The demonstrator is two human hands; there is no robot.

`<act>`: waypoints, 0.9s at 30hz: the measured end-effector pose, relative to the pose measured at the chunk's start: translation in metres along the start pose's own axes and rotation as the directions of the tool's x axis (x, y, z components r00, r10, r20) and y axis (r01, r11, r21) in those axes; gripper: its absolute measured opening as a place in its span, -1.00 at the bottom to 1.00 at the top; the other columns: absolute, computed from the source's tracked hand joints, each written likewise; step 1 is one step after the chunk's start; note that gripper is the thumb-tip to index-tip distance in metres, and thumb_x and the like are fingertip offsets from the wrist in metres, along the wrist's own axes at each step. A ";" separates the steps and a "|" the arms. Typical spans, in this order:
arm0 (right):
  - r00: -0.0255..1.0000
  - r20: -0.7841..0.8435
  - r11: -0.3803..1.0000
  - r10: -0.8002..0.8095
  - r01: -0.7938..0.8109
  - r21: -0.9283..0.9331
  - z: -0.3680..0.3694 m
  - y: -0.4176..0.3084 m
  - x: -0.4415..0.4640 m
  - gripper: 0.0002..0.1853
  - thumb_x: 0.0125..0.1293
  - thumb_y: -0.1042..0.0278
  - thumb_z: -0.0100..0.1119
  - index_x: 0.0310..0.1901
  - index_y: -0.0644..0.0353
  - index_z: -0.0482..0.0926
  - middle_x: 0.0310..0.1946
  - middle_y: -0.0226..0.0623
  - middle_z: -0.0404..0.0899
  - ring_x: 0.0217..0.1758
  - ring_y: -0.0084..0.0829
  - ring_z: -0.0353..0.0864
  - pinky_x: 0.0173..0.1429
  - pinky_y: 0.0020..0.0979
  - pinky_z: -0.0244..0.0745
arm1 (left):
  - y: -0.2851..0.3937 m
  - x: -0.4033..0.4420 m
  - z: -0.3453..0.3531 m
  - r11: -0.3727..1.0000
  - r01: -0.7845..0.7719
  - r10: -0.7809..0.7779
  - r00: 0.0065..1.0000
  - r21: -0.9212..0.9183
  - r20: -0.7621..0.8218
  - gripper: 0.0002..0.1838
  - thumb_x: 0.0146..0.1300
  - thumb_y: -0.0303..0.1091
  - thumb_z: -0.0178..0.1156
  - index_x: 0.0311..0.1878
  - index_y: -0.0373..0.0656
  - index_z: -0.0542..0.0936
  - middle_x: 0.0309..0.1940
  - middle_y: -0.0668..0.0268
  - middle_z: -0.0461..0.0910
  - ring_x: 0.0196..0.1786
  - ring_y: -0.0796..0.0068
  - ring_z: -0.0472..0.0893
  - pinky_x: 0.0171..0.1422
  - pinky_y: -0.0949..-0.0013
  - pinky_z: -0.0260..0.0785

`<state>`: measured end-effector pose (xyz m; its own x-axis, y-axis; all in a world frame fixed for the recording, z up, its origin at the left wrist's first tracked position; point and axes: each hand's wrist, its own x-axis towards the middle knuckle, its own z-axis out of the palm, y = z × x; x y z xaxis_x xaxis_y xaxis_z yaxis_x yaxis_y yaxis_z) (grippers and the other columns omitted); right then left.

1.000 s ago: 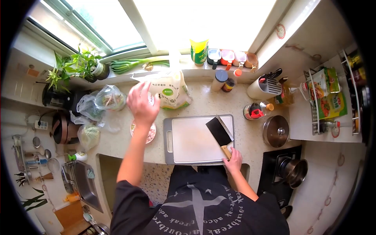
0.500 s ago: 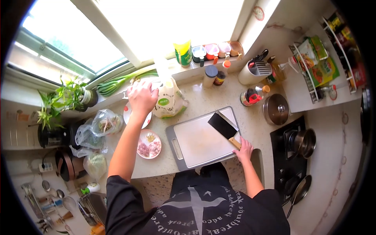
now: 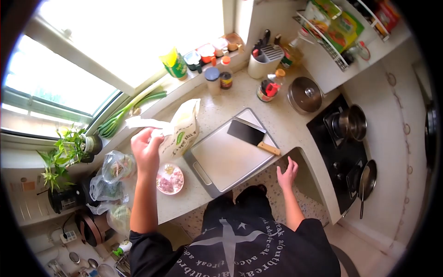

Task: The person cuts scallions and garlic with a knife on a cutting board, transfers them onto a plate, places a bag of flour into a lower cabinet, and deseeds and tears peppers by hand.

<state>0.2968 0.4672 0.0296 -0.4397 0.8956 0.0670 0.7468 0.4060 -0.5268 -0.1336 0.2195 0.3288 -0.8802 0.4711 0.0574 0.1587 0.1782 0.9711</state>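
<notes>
The right hand (image 3: 287, 174) is near, over the speckled floor (image 3: 266, 183) — its fingers are apart. On the pale stone counter (image 3: 237, 99) lies a white board (image 3: 221, 161) with a big knife (image 3: 247, 132) on it. Beside it is a bowl (image 3: 170, 193) of meat (image 3: 170, 184). The left hand (image 3: 146, 144) pinches the top of a paper bag (image 3: 184, 131), which tilts just behind the bowl. Farther back, green onions (image 3: 116, 116) lie by a bright window (image 3: 138, 41).
</notes>
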 end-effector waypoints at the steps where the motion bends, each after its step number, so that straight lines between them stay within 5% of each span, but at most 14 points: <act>1: 0.995 -0.032 0.995 0.096 -0.095 0.042 0.005 0.027 -0.017 -0.20 0.19 0.26 0.52 0.47 0.04 0.36 0.31 -0.05 0.30 0.38 -0.04 0.37 0.41 -0.11 0.39 | 0.017 -0.011 0.003 0.999 0.002 0.000 1.000 -0.052 0.024 -0.77 0.13 -0.44 0.23 -0.26 -0.45 0.70 -0.45 0.33 0.67 -0.39 0.61 0.53 -0.24 0.50 0.33; 3: 0.953 -0.087 0.951 0.291 -0.278 0.135 0.022 0.096 -0.051 -0.23 0.23 0.25 0.51 0.46 0.04 0.37 0.30 -0.07 0.32 0.33 -0.12 0.43 0.33 -0.14 0.48 | 0.056 -0.036 0.020 0.982 0.003 0.000 1.000 -0.186 0.015 -0.68 0.08 -0.39 0.22 -0.20 -0.48 0.69 -0.41 0.30 0.67 -0.36 0.55 0.55 -0.18 0.49 0.34; 4: 0.865 -0.014 0.822 0.502 -0.472 0.318 0.018 0.117 -0.063 -0.30 0.34 0.08 0.43 0.45 0.03 0.39 0.26 -0.15 0.37 0.23 -0.19 0.52 0.17 -0.16 0.57 | 0.069 -0.049 0.025 0.982 -0.009 0.014 1.000 -0.189 0.025 -0.65 0.03 -0.33 0.19 -0.22 -0.46 0.67 -0.41 0.25 0.65 -0.33 0.50 0.54 -0.12 0.47 0.32; 6: 0.588 0.212 0.383 0.781 -0.717 0.582 -0.006 0.149 -0.079 -0.29 0.38 -0.05 0.35 0.47 0.01 0.37 0.30 -0.18 0.38 0.18 -0.20 0.56 0.11 -0.16 0.57 | 0.095 -0.080 0.043 0.981 -0.015 0.010 1.000 -0.196 -0.027 -0.56 -0.05 -0.21 0.17 -0.25 -0.46 0.65 -0.42 0.17 0.61 -0.31 0.42 0.51 -0.09 0.43 0.26; 7: 0.423 0.356 0.105 0.833 -0.753 0.649 -0.018 0.167 -0.088 -0.29 0.41 -0.12 0.30 0.48 0.01 0.36 0.32 -0.20 0.39 0.16 -0.21 0.57 0.08 -0.15 0.57 | 0.100 -0.094 0.038 0.994 -0.041 0.050 0.995 -0.106 0.081 -0.52 -0.05 -0.18 0.16 -0.22 -0.48 0.64 -0.41 0.14 0.60 -0.29 0.38 0.52 -0.09 0.40 0.27; 8: 0.326 0.424 -0.073 0.845 -0.715 0.696 -0.021 0.189 -0.095 -0.26 0.50 -0.27 0.06 0.53 0.00 0.28 0.40 -0.23 0.39 0.23 -0.16 0.54 0.16 -0.12 0.52 | 0.101 -0.111 0.036 0.991 -0.022 0.041 0.990 -0.135 0.138 -0.53 -0.05 -0.17 0.15 -0.24 -0.47 0.62 -0.42 0.14 0.58 -0.30 0.35 0.51 -0.10 0.39 0.26; 9: 0.342 0.469 -0.186 0.814 -0.612 0.769 -0.025 0.212 -0.104 -0.26 0.51 -0.27 0.01 0.54 0.01 0.26 0.43 -0.23 0.37 0.26 -0.14 0.53 0.20 -0.10 0.49 | 0.102 -0.129 0.042 0.987 0.006 0.026 0.980 -0.160 0.195 -0.53 -0.05 -0.17 0.15 -0.25 -0.47 0.61 -0.44 0.14 0.56 -0.30 0.33 0.49 -0.10 0.38 0.26; 11: 0.399 0.533 -0.401 0.746 -0.370 0.838 -0.036 0.260 -0.122 -0.25 0.54 -0.29 -0.08 0.57 0.03 0.22 0.50 -0.24 0.33 0.31 -0.11 0.50 0.28 -0.06 0.44 | 0.112 -0.169 0.077 0.966 0.010 -0.004 1.000 -0.257 0.024 -0.57 -0.10 -0.16 0.16 -0.40 -0.46 0.60 -0.56 0.15 0.55 -0.45 0.37 0.46 -0.23 0.40 0.25; 15: 0.390 0.559 -0.608 0.732 0.003 0.794 -0.059 0.299 -0.122 -0.31 0.60 -0.19 -0.31 0.60 0.01 0.20 0.55 -0.29 0.30 0.41 -0.05 0.48 0.35 -0.01 0.38 | 0.111 -0.229 0.121 0.952 0.052 -0.032 0.997 -0.301 0.074 -0.67 -0.10 -0.24 0.13 -0.47 -0.43 0.55 -0.59 0.16 0.48 -0.47 0.36 0.43 -0.25 0.37 0.27; 22: 0.452 0.573 -0.695 0.683 0.160 0.702 -0.068 0.332 -0.124 -0.27 0.60 -0.27 -0.44 0.58 0.04 0.22 0.52 -0.29 0.36 0.51 -0.03 0.40 0.43 0.05 0.34 | 0.085 -0.308 0.219 0.980 0.188 -0.200 0.943 0.070 0.266 -0.81 -0.12 -0.35 0.05 -0.61 -0.32 0.44 -0.57 0.19 0.53 -0.48 0.43 0.45 -0.29 0.40 0.31; 25: 0.488 0.570 -0.737 0.661 0.279 0.615 -0.063 0.337 -0.114 -0.23 0.57 -0.33 -0.48 0.51 0.09 0.31 0.48 -0.25 0.40 0.46 -0.04 0.43 0.46 0.08 0.32 | 0.061 -0.340 0.252 0.932 0.325 -0.362 0.832 0.159 0.420 -0.81 -0.11 -0.38 0.14 -0.54 -0.34 0.61 -0.55 0.32 0.59 -0.47 0.57 0.47 -0.35 0.48 0.25; 27: 0.511 0.553 -0.745 0.658 0.339 0.575 -0.061 0.342 -0.106 -0.20 0.55 -0.36 -0.50 0.45 0.12 0.38 0.46 -0.22 0.42 0.43 -0.05 0.44 0.48 0.10 0.31 | 0.035 -0.355 0.273 0.947 0.180 -0.303 0.777 0.267 0.551 -0.81 -0.05 -0.39 0.24 -0.44 -0.36 0.70 -0.52 0.40 0.60 -0.44 0.65 0.48 -0.34 0.51 0.24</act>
<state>0.6290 0.5225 -0.1058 -0.0089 0.6244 -0.7811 -0.9920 -0.1037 -0.0716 0.3065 0.2942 0.2787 -0.4858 0.7885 -0.3772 0.1111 0.4838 0.8681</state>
